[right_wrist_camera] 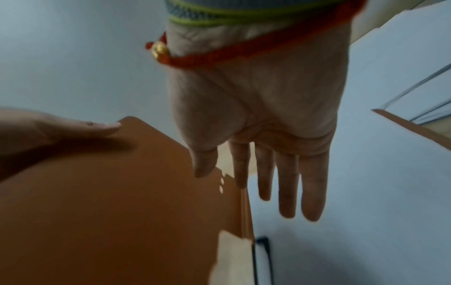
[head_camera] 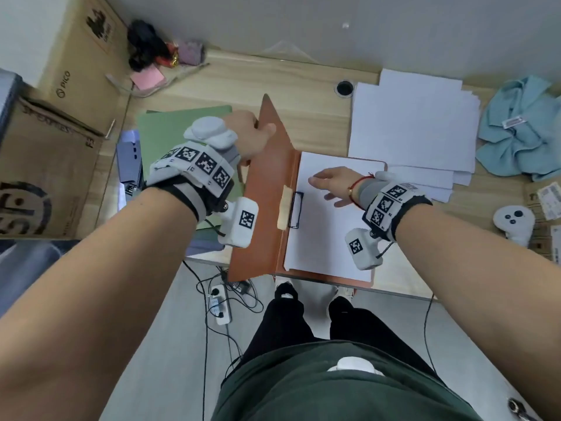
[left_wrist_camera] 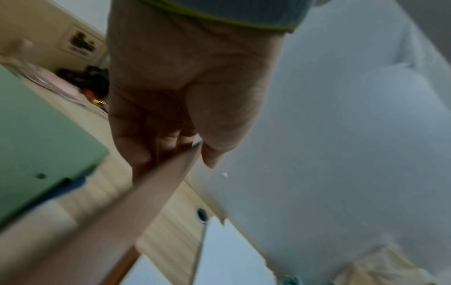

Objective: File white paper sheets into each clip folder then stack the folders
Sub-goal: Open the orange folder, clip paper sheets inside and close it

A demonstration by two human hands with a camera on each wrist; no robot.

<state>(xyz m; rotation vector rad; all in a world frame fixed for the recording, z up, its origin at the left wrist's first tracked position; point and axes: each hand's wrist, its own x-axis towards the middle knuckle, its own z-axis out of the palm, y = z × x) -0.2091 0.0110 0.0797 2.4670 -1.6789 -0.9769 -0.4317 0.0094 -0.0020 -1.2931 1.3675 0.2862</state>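
Note:
An orange clip folder point(head_camera: 267, 189) lies open at the desk's front edge, its left cover raised. My left hand point(head_camera: 253, 133) grips that cover's top edge point(left_wrist_camera: 171, 171), thumb on the inner face point(right_wrist_camera: 105, 127). White paper point(head_camera: 328, 226) lies in the folder's right half beside the black clip point(head_camera: 297, 209). My right hand point(head_camera: 332, 185) hovers flat over the sheet with fingers point(right_wrist_camera: 288, 185) straight, holding nothing. A green folder point(head_camera: 179, 126) lies closed to the left point(left_wrist_camera: 36, 138). Loose white sheets point(head_camera: 416, 123) are piled at the back right.
Cardboard boxes point(head_camera: 51, 141) stand at the left. A blue cloth point(head_camera: 525, 126) and a white controller point(head_camera: 513, 221) lie on the right. A cable hole point(head_camera: 344, 87) sits in the wooden desk point(head_camera: 303, 86). Pink notes and dark clutter point(head_camera: 148, 56) fill the back left corner.

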